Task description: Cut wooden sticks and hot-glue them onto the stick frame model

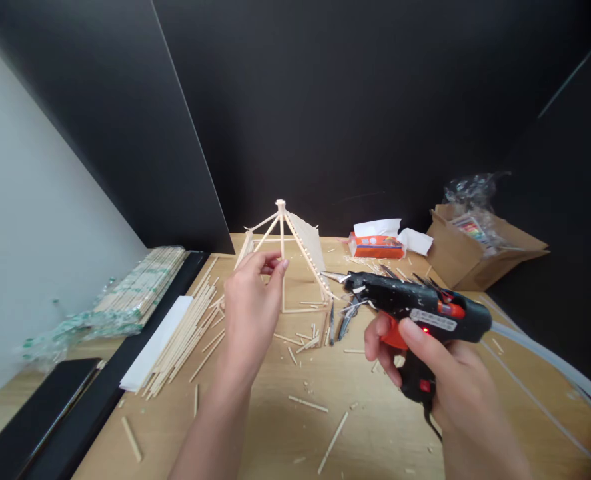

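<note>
A small pavilion-like frame of wooden sticks (300,235) stands on the table, its slanted roof bars meeting at a peak and one side covered with close-set sticks. My left hand (255,287) is at the front of the frame, thumb and fingertips pinched near an upright-looking stick at its middle. In my right hand (430,357) is a black hot glue gun (415,303) with an orange trigger and a lit red light. Its metal nozzle points left, close to the lower end of the covered roof side; whether it touches cannot be told.
Loose sticks (185,340) lie on white paper at left, beside bagged sticks (140,287) and a black flat object (35,413). Pliers (348,320) and stick scraps lie near the frame. Behind are an orange tissue pack (376,247) and a cardboard box (465,263).
</note>
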